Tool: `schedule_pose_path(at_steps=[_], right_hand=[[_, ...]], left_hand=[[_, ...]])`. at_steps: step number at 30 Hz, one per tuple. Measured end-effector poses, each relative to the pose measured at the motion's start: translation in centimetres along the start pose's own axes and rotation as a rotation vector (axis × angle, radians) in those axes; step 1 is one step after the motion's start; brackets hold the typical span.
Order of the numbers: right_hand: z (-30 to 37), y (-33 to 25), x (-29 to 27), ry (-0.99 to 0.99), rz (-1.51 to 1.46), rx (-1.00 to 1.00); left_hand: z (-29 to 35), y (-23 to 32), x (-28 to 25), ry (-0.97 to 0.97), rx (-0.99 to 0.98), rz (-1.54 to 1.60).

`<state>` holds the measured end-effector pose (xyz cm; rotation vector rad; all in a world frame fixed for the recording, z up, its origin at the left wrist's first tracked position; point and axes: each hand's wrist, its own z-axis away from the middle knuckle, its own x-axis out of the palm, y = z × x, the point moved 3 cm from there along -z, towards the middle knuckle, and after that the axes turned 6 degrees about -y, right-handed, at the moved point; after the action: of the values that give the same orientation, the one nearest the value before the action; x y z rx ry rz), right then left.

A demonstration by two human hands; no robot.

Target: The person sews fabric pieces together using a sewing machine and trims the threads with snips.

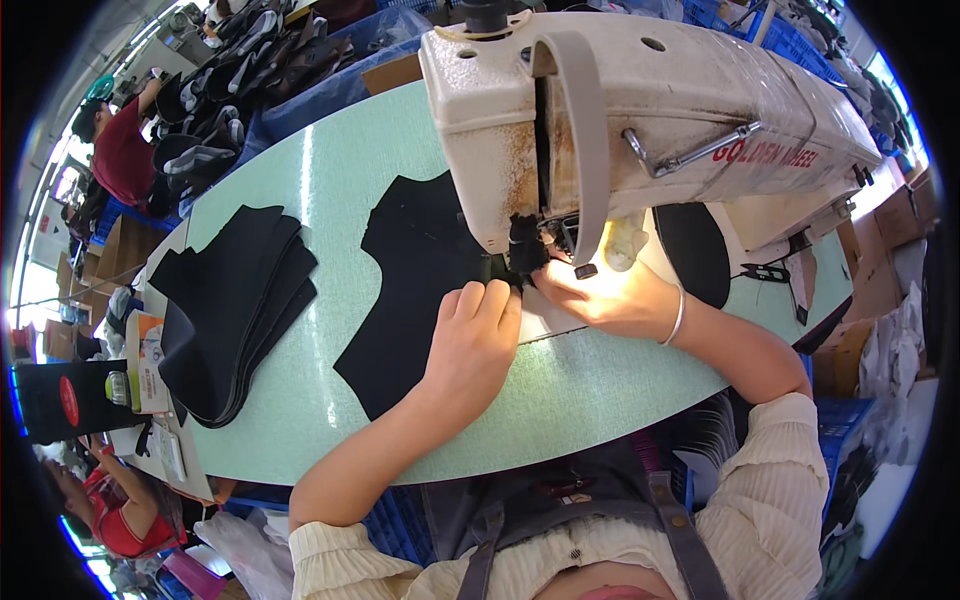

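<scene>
A cream sewing machine [640, 110] spans the table, its needle area [528, 245] low over the work. A black cut fabric piece [415, 250] lies flat at the left of the needle and runs under the machine head. My left hand [473, 335] rests at this piece's right edge, fingers curled together and closed on it. Just right of the needle, my right hand [625, 300] has its fingers drawn together. Machine parts hide its fingertips, so what they pinch cannot be made out. Under the arm, a rounded black piece [692, 255] lies beyond my right hand.
A stack of black fabric pieces [225, 320] lies left on the green table [340, 150]. Black-handled thread snips [765, 272] lie at the right. A box [148, 365] stands at the left edge. Two other people and heaps of shoe parts [215, 100] are farther off.
</scene>
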<state>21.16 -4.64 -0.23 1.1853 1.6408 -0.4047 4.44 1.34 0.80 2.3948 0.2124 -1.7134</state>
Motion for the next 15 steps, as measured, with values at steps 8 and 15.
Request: schedule_pose_path(at_steps=[8, 15], right_hand=[[0.4, -0.2, -0.1, -0.046, -0.083, -0.030], [-0.9, -0.2, -1.0, 0.042, -0.043, -0.029]], left_hand=[[0.1, 0.2, 0.5, -0.001, -0.005, 0.023], [-0.2, -0.1, 1.1, 0.026, -0.009, -0.034]])
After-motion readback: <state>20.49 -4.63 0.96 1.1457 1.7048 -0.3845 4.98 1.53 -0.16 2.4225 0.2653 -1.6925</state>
